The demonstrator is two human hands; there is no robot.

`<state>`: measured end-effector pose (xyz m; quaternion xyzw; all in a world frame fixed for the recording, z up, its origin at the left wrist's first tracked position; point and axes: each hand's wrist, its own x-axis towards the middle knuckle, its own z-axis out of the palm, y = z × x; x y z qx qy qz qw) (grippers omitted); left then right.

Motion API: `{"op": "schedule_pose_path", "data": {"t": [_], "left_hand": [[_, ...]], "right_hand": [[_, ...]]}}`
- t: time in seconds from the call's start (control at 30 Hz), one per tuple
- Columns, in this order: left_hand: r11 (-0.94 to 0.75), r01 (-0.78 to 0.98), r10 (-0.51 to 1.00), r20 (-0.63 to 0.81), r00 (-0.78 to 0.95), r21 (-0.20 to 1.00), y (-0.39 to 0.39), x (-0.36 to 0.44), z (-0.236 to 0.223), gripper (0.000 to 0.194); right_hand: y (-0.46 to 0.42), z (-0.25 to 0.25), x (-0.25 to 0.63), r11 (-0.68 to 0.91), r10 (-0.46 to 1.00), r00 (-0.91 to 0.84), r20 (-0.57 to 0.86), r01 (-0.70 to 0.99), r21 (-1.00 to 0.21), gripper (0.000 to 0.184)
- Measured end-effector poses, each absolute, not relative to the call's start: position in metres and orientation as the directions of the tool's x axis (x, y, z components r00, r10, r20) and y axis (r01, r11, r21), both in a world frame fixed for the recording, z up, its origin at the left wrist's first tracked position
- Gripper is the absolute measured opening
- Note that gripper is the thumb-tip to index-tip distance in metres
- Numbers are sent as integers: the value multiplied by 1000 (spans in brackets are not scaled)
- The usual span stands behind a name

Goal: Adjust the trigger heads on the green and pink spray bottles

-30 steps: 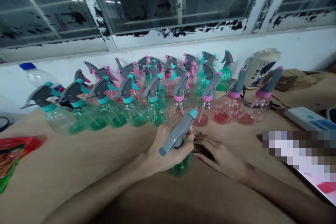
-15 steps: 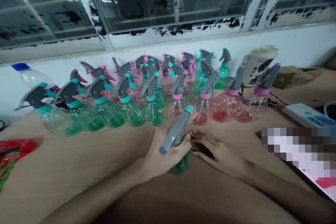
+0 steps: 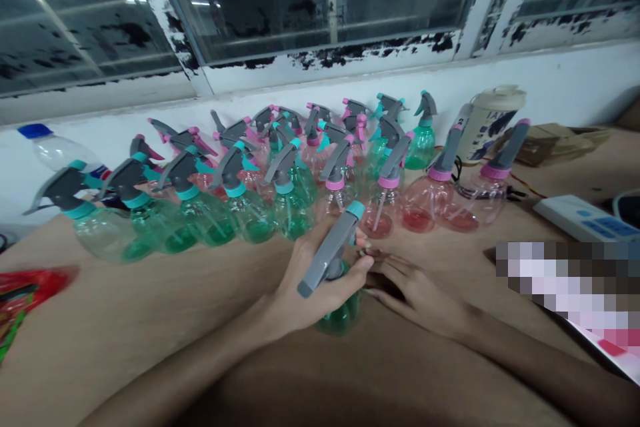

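Note:
My left hand [image 3: 315, 280] is wrapped round the neck of a green spray bottle [image 3: 340, 317] whose grey trigger head [image 3: 327, 248] with a teal tip points up and away. The bottle stands on the wooden table [image 3: 150, 320] near its middle. My right hand [image 3: 415, 290] lies just to the right of the bottle, fingers stretched toward its neck and touching it, holding nothing that I can see. Behind both hands stand several green spray bottles [image 3: 200, 213] at the left and several pink spray bottles [image 3: 430, 197] at the right.
A clear water bottle with a blue cap [image 3: 55, 147] lies at the far left by the wall. A red and green packet [image 3: 20, 300] sits at the left edge. A cream jug [image 3: 490, 123], a white power strip [image 3: 585, 220] and a brown box [image 3: 550, 140] stand at the right.
My left hand has tilted the spray bottle slightly and shifted a little left and up with it. My right hand stays beside the neck. The view has drifted slightly.

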<state>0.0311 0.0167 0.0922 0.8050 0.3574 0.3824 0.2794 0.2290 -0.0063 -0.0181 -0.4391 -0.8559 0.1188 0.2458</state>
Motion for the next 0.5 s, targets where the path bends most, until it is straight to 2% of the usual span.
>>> {"op": "schedule_pose_path", "data": {"t": [0.1,0.23,0.5], "left_hand": [[-590,323,783,425,454,740,16,31,93,11],[-545,385,818,373,438,745,13,30,96,15],[-566,417,814,401,420,711,27,23,85,37]], "right_hand": [[-6,-18,229,584,811,-484,328,696,-417,40],[-6,-19,229,585,810,-481,336,693,-421,39],[-4,-18,229,591,807,-487,334,668,-453,38]]}}
